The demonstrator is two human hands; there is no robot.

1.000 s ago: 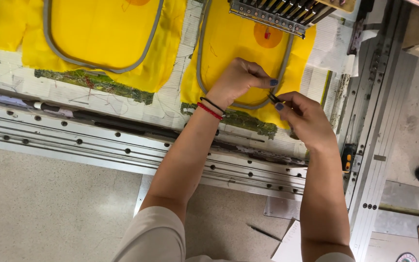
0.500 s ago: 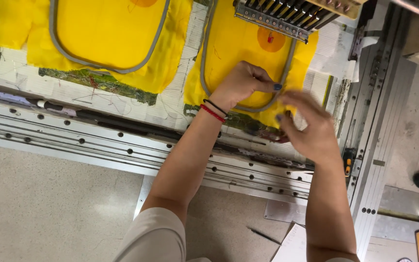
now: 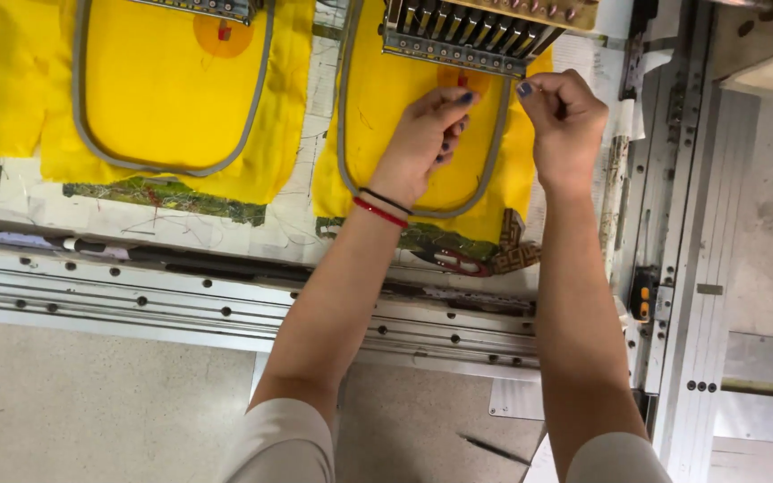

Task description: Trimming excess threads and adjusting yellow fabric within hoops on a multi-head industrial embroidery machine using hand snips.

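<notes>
While both forearms reached up from the bottom of the view, the left hand [image 3: 422, 134] rested on the bright yellow cloth panel [image 3: 386, 107] stretched inside a grey oval embroidery hoop [image 3: 344, 152], its fingers drawn together and pointing toward one o'clock. The right hand [image 3: 564, 121] hovered just beside it at three o'clock, closed narrowly in a pinch at thumb and forefinger; whether it held a thread or a small tool I could not tell (anything there was too fine to make out). Between the two sets of fingertips lay an orange round patch on the cloth [image 3: 467, 80], at about twelve o'clock from the left wrist and close under the metal row of needle bars [image 3: 471, 40]. The left hand was the nearer of the two, nearly touching the patch, while the right stood at the hoop's right rim. The hoop's long axis ran from twelve to six o'clock. A red and a black bangle [image 3: 382, 206] circled the left wrist. At nine o'clock, well apart, sat a second hooped yellow panel [image 3: 172, 98].
</notes>
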